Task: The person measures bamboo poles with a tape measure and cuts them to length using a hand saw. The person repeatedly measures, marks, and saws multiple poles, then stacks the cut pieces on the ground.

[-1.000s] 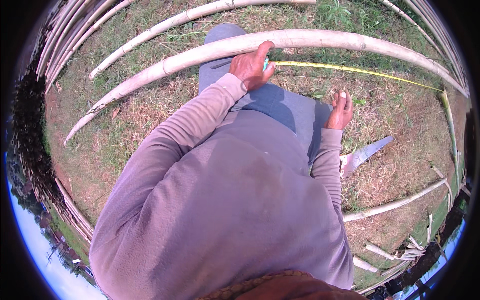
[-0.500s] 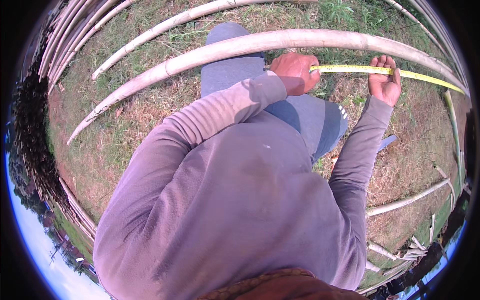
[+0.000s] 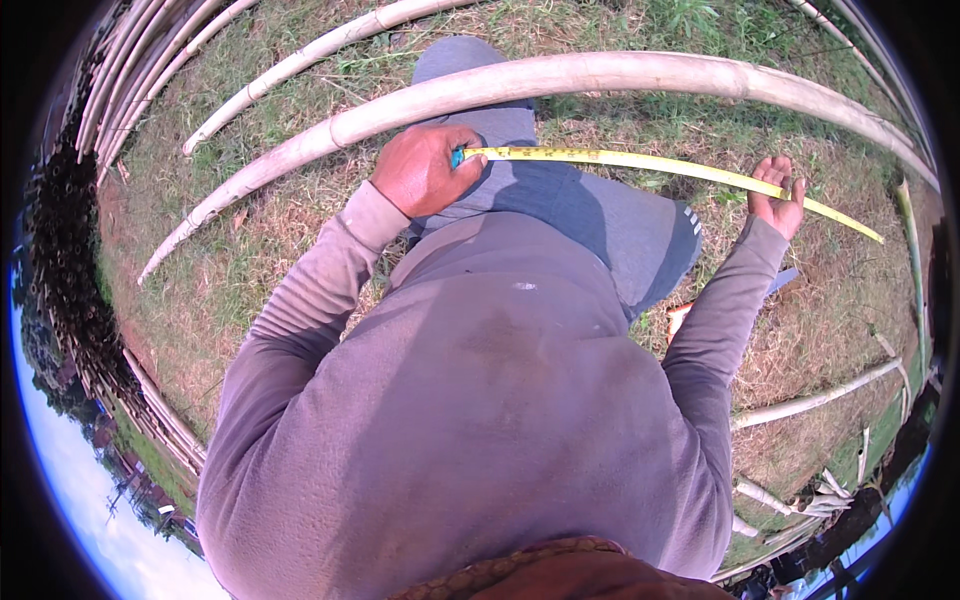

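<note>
1. Dry, patchy green-and-straw-coloured grass (image 3: 820, 340) is covering the ground around you.
2. A stack of long, pale, round bamboo poles (image 3: 150, 70) is lying at the upper left.
3. One long, thick, whitish bamboo pole (image 3: 600, 72) is spanning the view in front of you and crossing over your leg; another pale, slender bamboo pole (image 3: 330, 42) is lying beyond it.
4. A thin, greenish bamboo pole (image 3: 912, 250) is lying at the far right.
5. You are wearing a mauve-grey, long-sleeved cloth top (image 3: 460, 420) and blue-grey cloth trousers (image 3: 640, 240).
6. A narrow, bright yellow measuring-tape blade (image 3: 660, 163) is stretching between your hands, on your side of the thick pole, and its free end is reaching past the right one, near the greenish pole.
7. A flat, grey metal blade (image 3: 783, 280) is showing partly from behind your right sleeve.
8. Your hands are sitting well apart. Your left hand (image 3: 425, 170) is clamping a small teal tape case (image 3: 458, 157); your right hand (image 3: 778, 200) is facing palm up, with the tape crossing its fingers, and you cannot tell whether they are pinching it.
</note>
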`<state>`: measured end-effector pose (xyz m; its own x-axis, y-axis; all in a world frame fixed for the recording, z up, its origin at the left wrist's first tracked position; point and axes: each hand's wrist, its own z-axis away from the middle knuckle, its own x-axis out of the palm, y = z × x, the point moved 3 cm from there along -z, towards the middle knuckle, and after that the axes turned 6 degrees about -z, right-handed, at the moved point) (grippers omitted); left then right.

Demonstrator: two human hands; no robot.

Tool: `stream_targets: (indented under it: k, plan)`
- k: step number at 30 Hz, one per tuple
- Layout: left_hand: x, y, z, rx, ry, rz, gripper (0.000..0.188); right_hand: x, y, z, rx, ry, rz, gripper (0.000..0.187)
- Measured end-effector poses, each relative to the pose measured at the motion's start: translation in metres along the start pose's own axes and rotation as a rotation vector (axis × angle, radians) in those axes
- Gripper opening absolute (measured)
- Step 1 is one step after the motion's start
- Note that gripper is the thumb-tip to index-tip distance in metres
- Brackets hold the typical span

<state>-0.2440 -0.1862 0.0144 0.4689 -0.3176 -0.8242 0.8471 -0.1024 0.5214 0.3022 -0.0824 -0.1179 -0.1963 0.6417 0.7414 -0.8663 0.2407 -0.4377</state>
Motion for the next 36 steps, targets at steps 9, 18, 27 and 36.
stream_targets:
  k: [9, 18, 27, 36]
  plan:
    - [-0.002, -0.050, 0.036, -0.083, 0.000, 0.223, 0.026, 0.048, 0.126, 0.138, 0.406, -0.509, 0.669, 0.044]
    - [-0.022, -0.168, 0.124, -0.512, 0.252, 0.573, 0.021, 0.146, 0.203, 0.170, -1.531, -1.366, 1.983, 0.071]
    - [-0.040, -0.088, 0.109, -0.418, 0.292, 0.495, 0.018, 0.184, 0.096, 0.064, -0.683, -1.284, 2.687, 0.054]
    - [-0.030, 0.010, 0.006, 0.007, 0.211, 0.091, 0.020, 0.124, -0.085, -0.061, -0.958, -0.557, 2.807, 0.052]
